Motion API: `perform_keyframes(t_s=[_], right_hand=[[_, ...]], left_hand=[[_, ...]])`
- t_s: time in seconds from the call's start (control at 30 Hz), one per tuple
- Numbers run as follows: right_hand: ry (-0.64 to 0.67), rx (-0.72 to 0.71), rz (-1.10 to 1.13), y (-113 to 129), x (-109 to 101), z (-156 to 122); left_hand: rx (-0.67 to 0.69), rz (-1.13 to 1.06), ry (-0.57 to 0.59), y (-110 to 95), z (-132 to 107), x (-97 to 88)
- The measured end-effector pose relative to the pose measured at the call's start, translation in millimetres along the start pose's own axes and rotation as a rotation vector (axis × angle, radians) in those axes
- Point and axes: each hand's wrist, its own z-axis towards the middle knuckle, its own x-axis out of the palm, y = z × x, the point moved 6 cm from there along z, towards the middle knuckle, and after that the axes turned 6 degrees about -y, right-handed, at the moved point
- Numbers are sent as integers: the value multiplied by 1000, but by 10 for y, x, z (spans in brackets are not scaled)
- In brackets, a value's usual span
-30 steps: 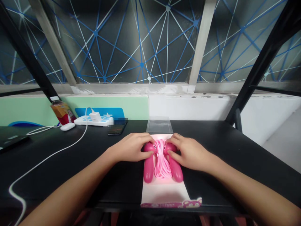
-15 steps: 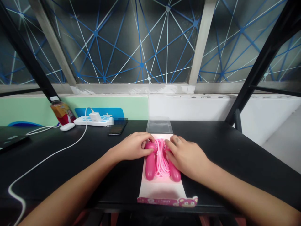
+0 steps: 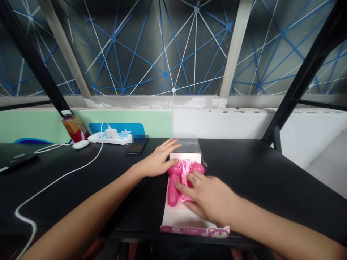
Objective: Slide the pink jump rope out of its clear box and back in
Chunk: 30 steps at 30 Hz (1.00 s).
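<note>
The left hand is spread, thumb at a pink jump-rope handle; the right hand, grip unclear, partly covers coiled cord.

From my head, the one camera looks forward and down, set behind and above my fingers, near enough that my forearms enter at its lower corners; beyond my fingers it faces the patterned window.
</note>
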Motion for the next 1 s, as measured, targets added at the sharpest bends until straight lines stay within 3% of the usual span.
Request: perform_keyframes(t_s=[0.13,0.33,0.5,0.77,1.0], right_hand=[[30,26,0,-81,53,10],[23,47,-3,-178,120,-11],[48,-50,-6,-79,64,-5],[50,-38,37,-8,-42,-28],[-9,23,-44,-129,63,-39]], left_hand=[[-76,-72,126,184,-18,109],[-57,-107,57,135,-47,74],[-91,-115,19,100,-33,20],[68,-58,-18,-138,-50,-95],[128,-76,-72,-216,-76,-110]])
